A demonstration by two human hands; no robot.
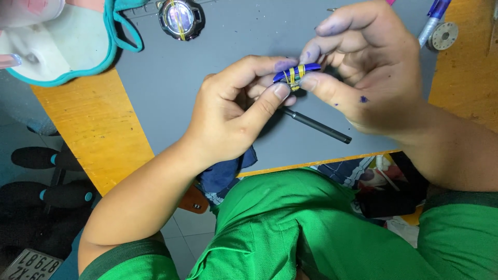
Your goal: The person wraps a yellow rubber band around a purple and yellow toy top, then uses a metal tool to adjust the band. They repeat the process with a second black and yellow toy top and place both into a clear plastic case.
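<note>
2 hands: left hand (236, 111), right hand (363, 67) | pinch blue piece (298, 72), yellow bands

Green shirt, dark-trimmed short sleeves

— Blue part (298, 72), crossed by yellow bands (296, 75). Purple-blue ink stains on the right hand (371, 67), fingertips above all.

— Same purple smudge on the left hand (236, 111), at one knuckle. Black pen (317, 126) below, on a plain grey mat (171, 78).

— Orange-yellow table (93, 129) round the mat, wood-toned. Green shirt (290, 228), plain, no pattern.

— White mask (57, 46), teal edging and loop. Round dark case (181, 18), silvery face, one yellow band across.

— Dark blue cloth (225, 173) under the left wrist. Silver-grey disc (444, 35) at the far right, beside a blue and silver pen (434, 18).
</note>
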